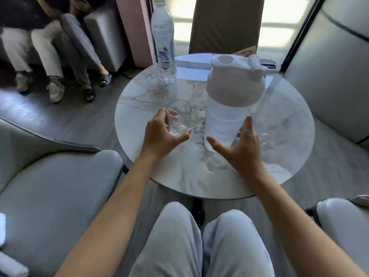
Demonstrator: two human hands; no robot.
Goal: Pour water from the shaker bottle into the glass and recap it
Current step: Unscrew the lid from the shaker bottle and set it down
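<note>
Left hand [159,132] cups the clear cylindrical glass [178,117] (smooth, thin-walled) on marble.

A lounge or sitting area, home or waiting room. A small round marble-topped bench [279,124] stands among pale cushioned armchairs [50,176], with another padded chair back [225,23] on the far side. Grey wood-look floor [79,116]. At far left, seated people's legs [65,56] show on a sofa.

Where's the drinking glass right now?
In the head view, the glass stands on the round marble table, left of the shaker bottle, with the left hand around its lower part.
</note>
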